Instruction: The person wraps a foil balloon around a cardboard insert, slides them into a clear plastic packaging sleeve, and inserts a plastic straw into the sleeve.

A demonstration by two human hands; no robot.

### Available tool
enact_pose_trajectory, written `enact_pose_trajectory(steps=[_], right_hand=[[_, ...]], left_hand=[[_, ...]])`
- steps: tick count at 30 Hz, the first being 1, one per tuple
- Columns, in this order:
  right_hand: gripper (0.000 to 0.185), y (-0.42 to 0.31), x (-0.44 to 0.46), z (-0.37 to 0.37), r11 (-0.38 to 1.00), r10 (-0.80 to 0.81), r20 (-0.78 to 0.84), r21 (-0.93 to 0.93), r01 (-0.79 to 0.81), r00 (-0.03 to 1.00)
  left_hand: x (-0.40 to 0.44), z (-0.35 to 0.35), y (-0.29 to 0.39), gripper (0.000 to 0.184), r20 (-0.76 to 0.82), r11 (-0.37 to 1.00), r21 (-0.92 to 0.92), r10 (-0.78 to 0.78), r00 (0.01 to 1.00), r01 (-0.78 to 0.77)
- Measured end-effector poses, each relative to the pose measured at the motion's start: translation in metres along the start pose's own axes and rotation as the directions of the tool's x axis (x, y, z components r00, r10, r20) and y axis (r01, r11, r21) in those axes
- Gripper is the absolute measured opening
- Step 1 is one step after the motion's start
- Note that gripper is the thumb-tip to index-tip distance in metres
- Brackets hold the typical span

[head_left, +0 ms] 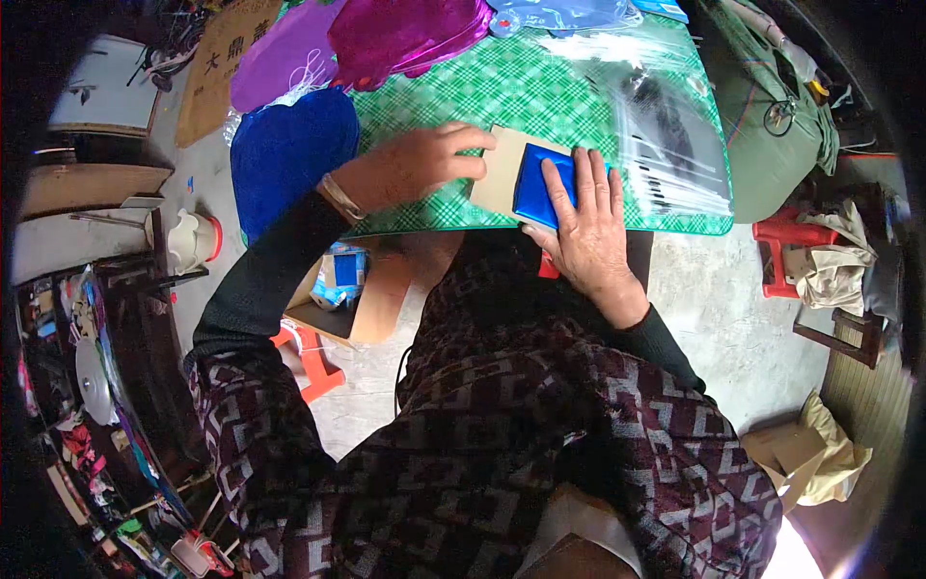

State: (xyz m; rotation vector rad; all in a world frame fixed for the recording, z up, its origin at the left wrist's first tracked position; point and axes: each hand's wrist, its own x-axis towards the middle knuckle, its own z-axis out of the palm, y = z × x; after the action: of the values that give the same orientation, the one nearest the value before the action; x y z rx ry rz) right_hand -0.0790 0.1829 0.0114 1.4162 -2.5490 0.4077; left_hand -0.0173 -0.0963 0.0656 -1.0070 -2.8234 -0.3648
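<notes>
On the green checked tablecloth [492,82], near the front edge, lies a tan cardboard piece [497,174] with a shiny blue folded packet [542,185] on it. My right hand [590,236] rests flat over the packet's right side, fingers spread. My left hand [420,166], slightly blurred, is at the cardboard's left edge with its fingers apart; whether the fingertips touch it is unclear. A dark blue flat foil piece [294,159] lies to the left of my left hand.
Purple [280,58] and magenta foil pieces [405,39] lie at the back left. Clear plastic sleeves [675,164] cover the right side. Below the table edge stand an open carton [371,309] and a red stool [313,367].
</notes>
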Motion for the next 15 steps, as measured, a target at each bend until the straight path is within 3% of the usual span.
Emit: enact_pose_trajectory(steps=[3, 7, 15], right_hand=[[0.081, -0.003, 0.000, 0.002, 1.000, 0.012, -0.007, 0.007, -0.012, 1.000], [0.084, -0.004, 0.001, 0.005, 0.999, 0.028, -0.025, -0.021, -0.029, 0.999], [0.083, -0.008, 0.004, 0.006, 0.999, 0.043, -0.044, -0.023, -0.044, 0.998]], left_hand=[[-0.004, 0.002, 0.001, 0.012, -0.024, 0.999, -0.020, -0.026, 0.999, 0.026], [-0.007, 0.008, 0.003, 0.008, 0.040, 0.990, 0.132, -0.053, 0.998, 0.047], [-0.019, 0.002, 0.014, 0.007, 0.042, 0.979, 0.200, -0.048, 0.998, 0.039]])
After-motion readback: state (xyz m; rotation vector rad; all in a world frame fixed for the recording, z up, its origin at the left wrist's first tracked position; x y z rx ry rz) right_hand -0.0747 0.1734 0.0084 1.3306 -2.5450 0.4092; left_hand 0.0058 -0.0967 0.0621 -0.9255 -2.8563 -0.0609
